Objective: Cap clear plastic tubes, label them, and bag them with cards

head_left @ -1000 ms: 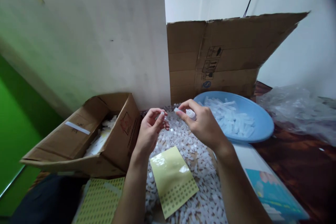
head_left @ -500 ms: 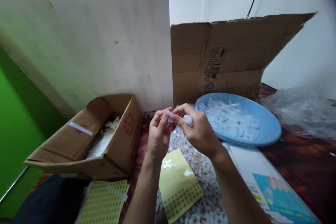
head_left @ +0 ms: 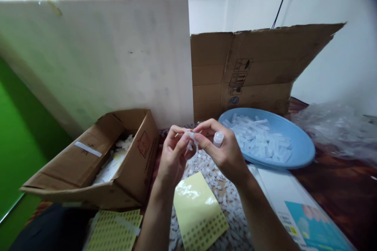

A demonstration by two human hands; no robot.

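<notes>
Now your right hand [head_left: 226, 153] pinches a small vial [head_left: 218, 139] above the pile of white bits [head_left: 218, 188], just left of the blue bowl [head_left: 297, 151]. Your left hand [head_left: 173, 153] pinches a tiny piece at its tip [head_left: 191, 135]. Next, I judge, comes a steady press-fit.

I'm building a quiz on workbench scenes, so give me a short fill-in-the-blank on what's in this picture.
1. The right hand holds a small vial with a ____ cap.
2. The basin full of clear tubes is coloured ____.
3. The yellow sticker sheet lies on a heap of small ____ plastic pieces.
4. The open cardboard box sits on the same side as the ____ hand.

Missing words: white; blue; white; left
</notes>
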